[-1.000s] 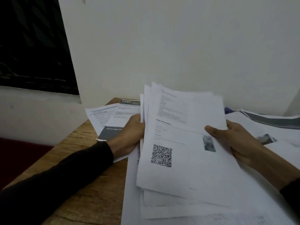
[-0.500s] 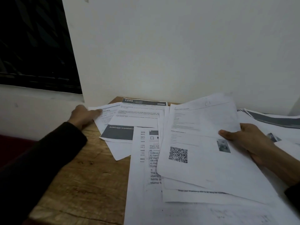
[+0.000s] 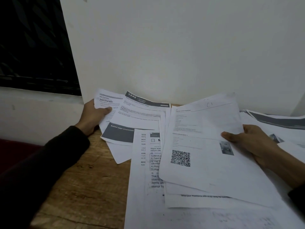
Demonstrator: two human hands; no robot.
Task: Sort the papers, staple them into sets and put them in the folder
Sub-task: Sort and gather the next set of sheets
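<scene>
Head view: left hand [image 3: 94,115] pinches a "1345 KITCHEN" sheet [image 3: 140,116] on the wooden counter [image 3: 85,187]; right hand [image 3: 250,142] grips a fanned QR-coded paper stack [image 3: 203,154] above loose papers [image 3: 143,204].

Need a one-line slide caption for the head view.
Left hand pinches a sheet at the wall; right hand holds the QR-code stack above the wooden table.

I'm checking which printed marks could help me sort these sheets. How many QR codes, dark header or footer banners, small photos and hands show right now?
QR codes: 1, on the sheet in the right hand
Dark banners: 3 (1345 header, boiled eggs footer, far right sheet)
Small photos: 2 ()
Hands: 2, counting the left hand
Total: 8
</scene>
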